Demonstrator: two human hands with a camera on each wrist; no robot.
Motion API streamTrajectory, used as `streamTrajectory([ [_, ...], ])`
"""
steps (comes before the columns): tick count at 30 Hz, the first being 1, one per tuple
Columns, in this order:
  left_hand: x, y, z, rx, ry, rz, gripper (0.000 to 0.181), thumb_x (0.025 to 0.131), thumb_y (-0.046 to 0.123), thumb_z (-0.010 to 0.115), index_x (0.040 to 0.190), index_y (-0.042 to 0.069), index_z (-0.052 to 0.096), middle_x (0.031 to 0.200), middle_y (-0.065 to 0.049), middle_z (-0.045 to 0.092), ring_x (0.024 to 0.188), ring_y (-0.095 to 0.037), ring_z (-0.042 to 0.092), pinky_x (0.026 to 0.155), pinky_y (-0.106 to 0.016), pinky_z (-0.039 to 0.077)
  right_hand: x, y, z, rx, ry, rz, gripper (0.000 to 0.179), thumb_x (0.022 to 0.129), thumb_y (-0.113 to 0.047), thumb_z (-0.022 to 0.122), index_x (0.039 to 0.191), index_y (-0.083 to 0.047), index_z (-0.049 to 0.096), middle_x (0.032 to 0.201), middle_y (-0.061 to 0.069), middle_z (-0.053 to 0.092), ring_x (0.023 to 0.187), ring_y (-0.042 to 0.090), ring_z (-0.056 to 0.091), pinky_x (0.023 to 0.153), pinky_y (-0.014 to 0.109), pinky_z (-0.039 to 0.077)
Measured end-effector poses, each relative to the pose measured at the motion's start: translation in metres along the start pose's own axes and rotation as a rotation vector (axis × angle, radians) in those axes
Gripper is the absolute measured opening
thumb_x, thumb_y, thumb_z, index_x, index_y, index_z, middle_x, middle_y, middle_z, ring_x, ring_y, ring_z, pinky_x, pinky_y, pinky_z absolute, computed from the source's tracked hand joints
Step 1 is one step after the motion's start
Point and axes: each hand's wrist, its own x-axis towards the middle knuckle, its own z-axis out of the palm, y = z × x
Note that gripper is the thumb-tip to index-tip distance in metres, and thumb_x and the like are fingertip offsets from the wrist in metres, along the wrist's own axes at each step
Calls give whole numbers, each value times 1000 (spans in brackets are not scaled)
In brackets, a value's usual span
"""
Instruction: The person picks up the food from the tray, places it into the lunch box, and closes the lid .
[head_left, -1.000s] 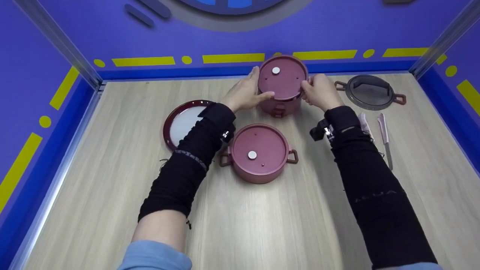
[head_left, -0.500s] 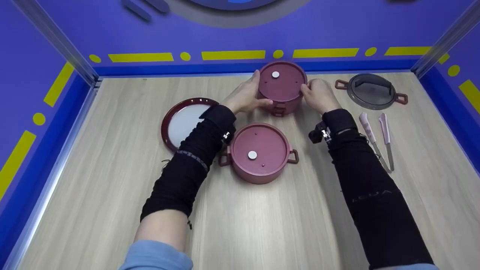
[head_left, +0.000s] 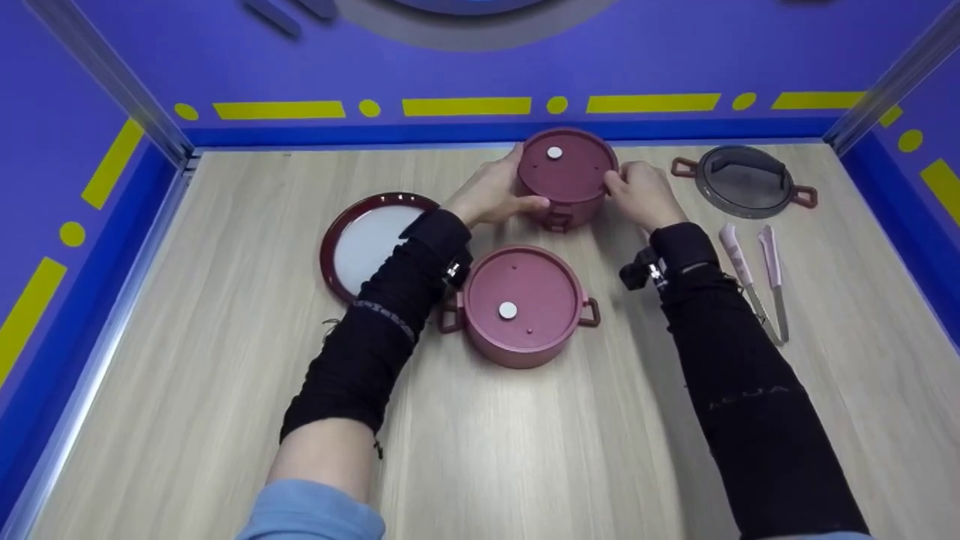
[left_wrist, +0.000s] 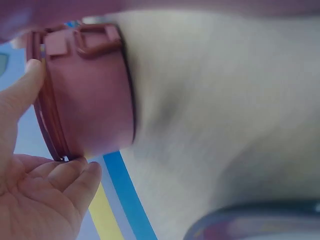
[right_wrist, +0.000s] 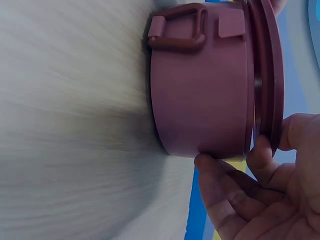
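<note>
A mauve pot [head_left: 581, 215] with brown handles stands near the back wall, its matching round pot lid [head_left: 568, 172] over the rim. My left hand [head_left: 493, 191] holds the lid from the left, its thumb against the front edge and its fingers along the side. On the right, my right hand [head_left: 646, 193] pinches the lid's edge. In the right wrist view the lid [right_wrist: 270, 70] sits slightly tilted, with a narrow gap above the pot [right_wrist: 200, 100], and lower fingertips touch the pot's side. A second mauve pot [head_left: 517, 356] stands lidded just in front.
Left of the pots lies a white plate with a dark red rim [head_left: 328, 255], partly under my left forearm. A glass lid with two brown handles [head_left: 742, 184] lies at the back right. Two pink-handled knives [head_left: 771, 259] [head_left: 735, 251] lie below it. Walls enclose the table.
The pot lid has come down from a raised, tilted position onto the far pot, both hands staying at its edge. The view has shifted slightly; the other things have stayed put.
</note>
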Motion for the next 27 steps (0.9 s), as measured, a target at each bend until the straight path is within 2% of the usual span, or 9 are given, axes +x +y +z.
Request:
streamTrajectory([
  [10, -4, 0, -4, 5, 39, 19, 102, 87, 48, 79, 164, 13, 21, 160, -10, 45, 149, -23, 42, 124, -35, 33, -6, -2, 0, 21, -16, 3, 35, 102, -29, 43, 82, -7, 61, 88, 9, 68, 78, 21, 51, 67, 29, 39],
  [14, -5, -1, -5, 6, 44, 9, 102, 86, 48, 81, 163, 13, 25, 158, -9, 47, 146, -23, 45, 122, -36, 36, -6, -3, 1, 18, -26, 7, 35, 102, -29, 44, 82, -7, 62, 88, 9, 69, 78, 20, 53, 67, 29, 39],
  [22, -4, -2, -4, 20, 50, -6, 104, 86, 47, 81, 163, 8, 23, 154, -12, 52, 136, -22, 53, 116, -34, 41, -4, -2, 5, -7, -16, 5, 36, 103, -29, 45, 80, -6, 61, 79, 6, 63, 74, 21, 53, 64, 29, 40],
  [27, -4, -2, -3, 27, 27, -31, 106, 88, 47, 78, 163, 5, 16, 158, -14, 47, 142, -23, 49, 119, -33, 39, -2, -2, 6, -16, 4, -13, 37, 103, -29, 47, 80, -6, 62, 76, 6, 64, 71, 21, 53, 63, 29, 40],
])
